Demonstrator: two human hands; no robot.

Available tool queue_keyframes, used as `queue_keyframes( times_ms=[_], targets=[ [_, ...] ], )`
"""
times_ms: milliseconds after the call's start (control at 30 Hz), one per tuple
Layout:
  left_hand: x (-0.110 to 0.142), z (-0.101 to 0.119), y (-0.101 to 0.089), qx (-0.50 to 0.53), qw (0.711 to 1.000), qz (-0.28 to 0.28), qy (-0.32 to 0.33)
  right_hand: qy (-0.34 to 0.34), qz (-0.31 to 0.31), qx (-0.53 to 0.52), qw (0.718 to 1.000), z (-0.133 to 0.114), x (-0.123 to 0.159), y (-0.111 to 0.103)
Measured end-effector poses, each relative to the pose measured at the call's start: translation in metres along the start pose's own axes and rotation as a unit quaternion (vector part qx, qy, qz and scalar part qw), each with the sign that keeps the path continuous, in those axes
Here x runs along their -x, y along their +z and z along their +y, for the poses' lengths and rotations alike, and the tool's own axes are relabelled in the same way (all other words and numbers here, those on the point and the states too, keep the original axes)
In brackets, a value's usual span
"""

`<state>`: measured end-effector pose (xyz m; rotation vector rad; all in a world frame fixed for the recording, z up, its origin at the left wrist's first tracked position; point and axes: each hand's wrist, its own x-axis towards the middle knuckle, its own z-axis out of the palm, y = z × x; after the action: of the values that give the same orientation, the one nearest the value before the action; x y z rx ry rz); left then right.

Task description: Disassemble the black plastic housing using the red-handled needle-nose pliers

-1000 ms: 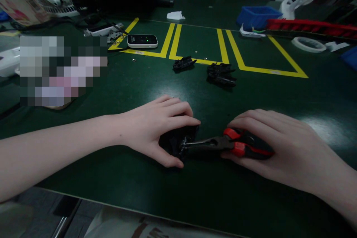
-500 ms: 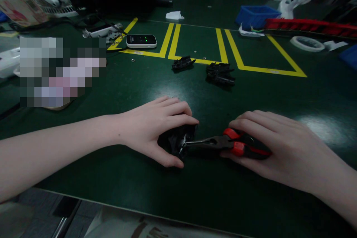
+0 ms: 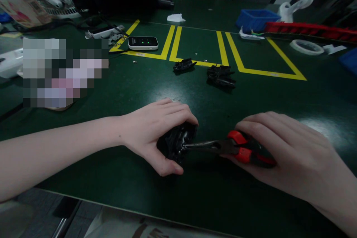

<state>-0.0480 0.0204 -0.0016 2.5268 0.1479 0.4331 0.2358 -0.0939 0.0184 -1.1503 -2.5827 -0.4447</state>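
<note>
My left hand [image 3: 158,128] is closed around a glossy black plastic part [image 3: 177,143] low over the green table, thumb on the near side and fingers on the far side. Its palm hides much of the part. In my right hand [image 3: 287,148] are red-and-black needle-nose pliers [image 3: 241,147], gripped by the handles. The long thin jaws point left, and their tips touch the black part; whether they pinch anything there is too small to tell. Farther back lie several similar black plastic pieces, one alone [image 3: 184,65] and others together [image 3: 221,75].
Yellow tape [image 3: 259,70] marks boxes on the green table [image 3: 125,186]. Behind are a white-edged device with green lights [image 3: 143,43], a blue bin [image 3: 256,19], a red rack [image 3: 309,31] and a tape roll [image 3: 306,47]. A blurred-out object [image 3: 64,78] lies left.
My right hand and the pliers have shifted slightly right and down, tips still at the black part. My left fingers curl a little more around it. The view has tilted slightly.
</note>
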Motion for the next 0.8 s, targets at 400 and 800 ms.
queue_keyframes(
  times_ms=[400, 800],
  targets=[
    [0.0, -0.001, -0.002, 0.032, 0.999, 0.0, -0.005, 0.036, -0.013, -0.003, 0.999, -0.003, 0.006, -0.005],
    [-0.001, 0.005, 0.008, -0.019, 0.999, 0.008, -0.025, 0.048, -0.017, -0.071, 0.996, -0.006, 0.0, 0.0]
  ],
)
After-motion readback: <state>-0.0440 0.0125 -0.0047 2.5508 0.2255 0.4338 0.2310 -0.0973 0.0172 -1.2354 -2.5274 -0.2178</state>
